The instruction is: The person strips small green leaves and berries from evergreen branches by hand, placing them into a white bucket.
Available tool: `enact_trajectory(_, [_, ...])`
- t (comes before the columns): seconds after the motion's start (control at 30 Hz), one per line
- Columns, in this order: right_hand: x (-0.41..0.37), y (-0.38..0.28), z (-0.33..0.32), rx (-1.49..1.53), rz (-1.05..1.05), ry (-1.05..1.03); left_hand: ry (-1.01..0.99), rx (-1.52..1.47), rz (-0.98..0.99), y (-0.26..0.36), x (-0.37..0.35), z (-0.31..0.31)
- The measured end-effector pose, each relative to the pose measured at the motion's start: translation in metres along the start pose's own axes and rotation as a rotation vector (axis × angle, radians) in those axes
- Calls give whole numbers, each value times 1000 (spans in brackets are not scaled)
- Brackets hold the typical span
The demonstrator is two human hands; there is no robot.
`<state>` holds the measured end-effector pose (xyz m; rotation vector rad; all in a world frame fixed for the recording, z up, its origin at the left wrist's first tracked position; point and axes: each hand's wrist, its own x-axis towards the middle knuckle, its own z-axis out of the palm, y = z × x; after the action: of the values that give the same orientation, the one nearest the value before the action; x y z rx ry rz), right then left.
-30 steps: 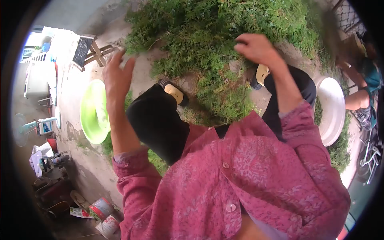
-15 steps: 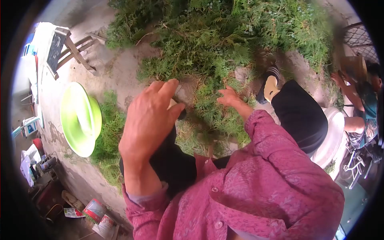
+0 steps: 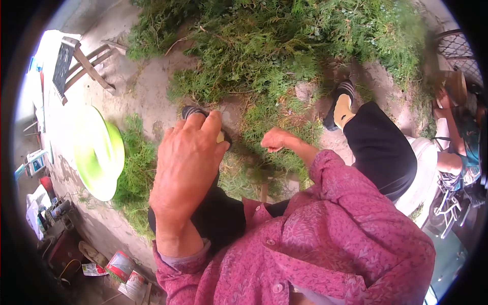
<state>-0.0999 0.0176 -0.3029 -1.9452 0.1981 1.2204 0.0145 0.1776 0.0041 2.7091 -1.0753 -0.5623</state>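
My left hand (image 3: 188,157) is raised close to the camera, its back towards me. The fingers bend loosely away, with the thumb a little apart, and I see nothing held in it. Beneath it are my left shoe (image 3: 193,110) and black-trousered leg. My right hand (image 3: 277,139) is closed, fingers curled in, over green sprigs (image 3: 264,119) on the ground between my feet. Whatever is inside those fingers, if anything, is hidden. A large heap of leafy evergreen branches (image 3: 264,51) spreads in front of both feet.
A bright green basin (image 3: 99,157) stands at left beside a smaller pile of sprigs (image 3: 138,168). A wooden-legged stool or frame (image 3: 86,66) is at far left. Paint tins (image 3: 121,265) lie lower left. Another person (image 3: 457,127) sits at right, near a wheeled metal frame (image 3: 447,208).
My right hand has drawn slightly back and left, and its extended fingers have curled closed. My left hand's thumb has come nearer its fingers. The view has shifted slightly.
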Motion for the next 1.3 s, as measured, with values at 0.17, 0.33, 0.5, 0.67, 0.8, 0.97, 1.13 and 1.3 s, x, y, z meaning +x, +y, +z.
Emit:
enact_trajectory(0.17, [37,54,-13,367,197,603,12,27,9,5,1,3])
enact_trajectory(0.33, [71,68,-38,253,323,750,-65,30,-13,7,8,2])
enact_trajectory(0.5, [75,41,-53,234,490,674,-79,15,16,7,12,5])
enact_trajectory(0.67, [94,58,-45,175,488,729,-95,23,18,11,12,6])
enact_trajectory(0.8, [77,58,-49,942,338,465,-76,27,26,14,10,7])
enact_trajectory(0.97, [26,33,-57,1560,8,400,-78,58,31,16,8,8])
enact_trajectory(1.13, [36,24,-110,1277,-74,790,-102,37,39,17,6,9])
enact_trajectory(1.3, [73,-12,-174,1509,26,894,-137,75,44,16,8,8])
